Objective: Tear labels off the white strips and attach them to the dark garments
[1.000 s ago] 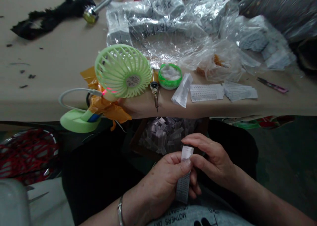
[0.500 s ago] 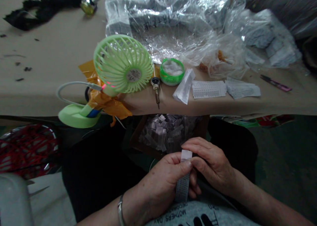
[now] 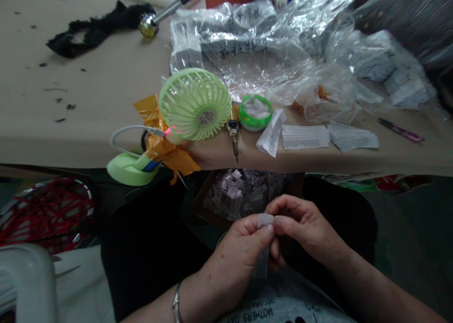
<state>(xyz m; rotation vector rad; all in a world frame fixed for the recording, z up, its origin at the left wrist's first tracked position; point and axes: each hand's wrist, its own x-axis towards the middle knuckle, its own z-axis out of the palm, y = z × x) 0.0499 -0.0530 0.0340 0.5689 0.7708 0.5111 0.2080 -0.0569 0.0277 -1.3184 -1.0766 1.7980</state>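
Low in front of my body, my left hand grips a narrow printed paper label strip, thumb on top and fingers behind. The strip's pale top end sticks out above the thumb. My right hand is at that top end, its thumb and bent forefinger closed at the upper right corner; the exact pinch is partly hidden. Just beyond the hands, below the table edge, a box holds many small pale label pieces. On the table lie fanned label strips, another fanned bunch and a folded bunch.
At the table edge stand a green fan with orange tape, a soldering-iron-like tool and a green-rimmed tub. Behind are clear plastic bags, a hammer-like tool and black fabric. Pink-handled tweezers lie right.
My right fingers have drawn in from lying extended over the strip to bending at its top corner. My left hand keeps its hold. The whole view has shifted slightly.
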